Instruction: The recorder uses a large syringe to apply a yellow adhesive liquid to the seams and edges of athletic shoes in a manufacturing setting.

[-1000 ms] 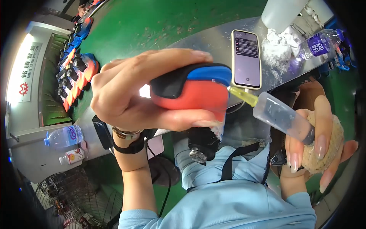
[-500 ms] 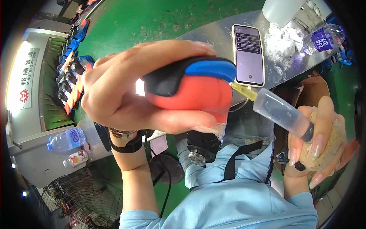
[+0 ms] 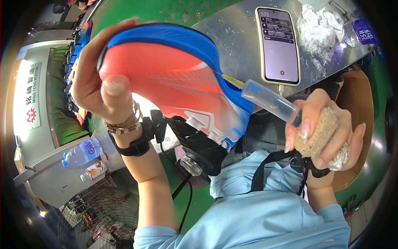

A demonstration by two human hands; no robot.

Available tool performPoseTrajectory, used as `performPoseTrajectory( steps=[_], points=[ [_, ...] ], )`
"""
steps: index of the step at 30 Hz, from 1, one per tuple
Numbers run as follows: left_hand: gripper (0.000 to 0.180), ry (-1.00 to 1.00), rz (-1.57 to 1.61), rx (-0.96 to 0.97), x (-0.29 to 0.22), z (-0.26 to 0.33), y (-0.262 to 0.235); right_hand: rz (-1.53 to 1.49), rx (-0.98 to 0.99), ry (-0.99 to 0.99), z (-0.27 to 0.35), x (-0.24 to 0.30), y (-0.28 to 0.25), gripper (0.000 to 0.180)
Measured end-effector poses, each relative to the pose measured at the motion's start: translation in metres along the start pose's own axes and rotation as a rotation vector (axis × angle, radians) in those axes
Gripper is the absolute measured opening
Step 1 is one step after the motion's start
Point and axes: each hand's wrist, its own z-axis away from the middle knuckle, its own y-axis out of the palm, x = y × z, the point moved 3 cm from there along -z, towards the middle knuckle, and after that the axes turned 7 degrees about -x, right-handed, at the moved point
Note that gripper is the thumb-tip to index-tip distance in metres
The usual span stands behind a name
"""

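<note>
My left hand [image 3: 92, 79] is closed around the toe end of a coral-red shoe [image 3: 166, 70] with a blue sole edge and white-and-blue heel markings. The shoe lies tilted in front of me, its black opening toward my body; a clear faceted knob [image 3: 191, 165] shows by that opening. In my right hand [image 3: 327, 114] is a translucent dispensing syringe [image 3: 269, 101] with a yellow needle tip [image 3: 233, 81]. Its thin end reaches the seam between red upper and blue sole; contact is hard to tell. The same hand also grips a tan, crumbly-looking sponge block [image 3: 317, 135].
On the metal table [image 3: 232, 37] lie a phone [image 3: 280, 52] with a cable and crumpled white tissue [image 3: 317, 31], beside a purple-labelled bottle [image 3: 365, 32]. An open cardboard box [image 3: 356, 99] stands at right. Two bottles [image 3: 83, 152] and a wire fan [image 3: 95, 211] are at left.
My left hand has turned the shoe from end-on to its long side and moved slightly left. The syringe in my right hand has shifted left and up, following the seam.
</note>
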Motion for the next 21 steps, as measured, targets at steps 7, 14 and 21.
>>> performPoseTrajectory(
  steps=[7, 14, 21],
  points=[
    [0.076, -0.09, -0.102, -0.084, 0.02, 0.004, 0.003, 0.031, -0.019, 0.106, 0.008, -0.013, -0.014, 0.071],
    [0.064, -0.127, -0.16, -0.134, 0.029, 0.005, 0.008, 0.101, 0.011, 0.219, 0.022, -0.011, -0.028, 0.069],
    [0.042, -0.276, -0.009, -0.207, 0.054, 0.013, 0.006, 0.147, -0.067, 0.247, 0.035, -0.011, -0.038, 0.068]
  ],
)
